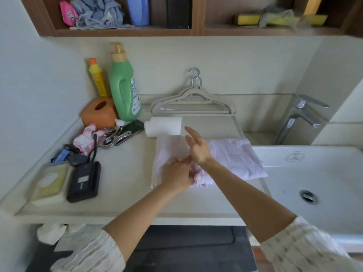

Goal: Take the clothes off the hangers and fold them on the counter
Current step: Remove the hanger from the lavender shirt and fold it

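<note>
Pink cloth (pixel 231 156) lies flat on counter (pixel 127 185), near back edge, right side touching sink (pixel 314 173) rim. Left hand (pixel 177 173) rests on cloth's front part, fingers bent, pinching bunched fold. Right hand (pixel 197 147) floats just above cloth middle, fingers straight and a bit spread, holding nothing. Hangers (pixel 191 104) lean on back wall, bare, behind paper roll (pixel 164 127). Roll touches cloth's back edge. Green bottle (pixel 124 89), orange box (pixel 99 112), scissors (pixel 115 138) sit at counter's back left corner. Black box (pixel 84 182) near left front edge.

Two hangers (pixel 192 104), one pink garment (pixel 235 156), two bottles (pixel 123 85), two hands (pixel 198 148)
</note>
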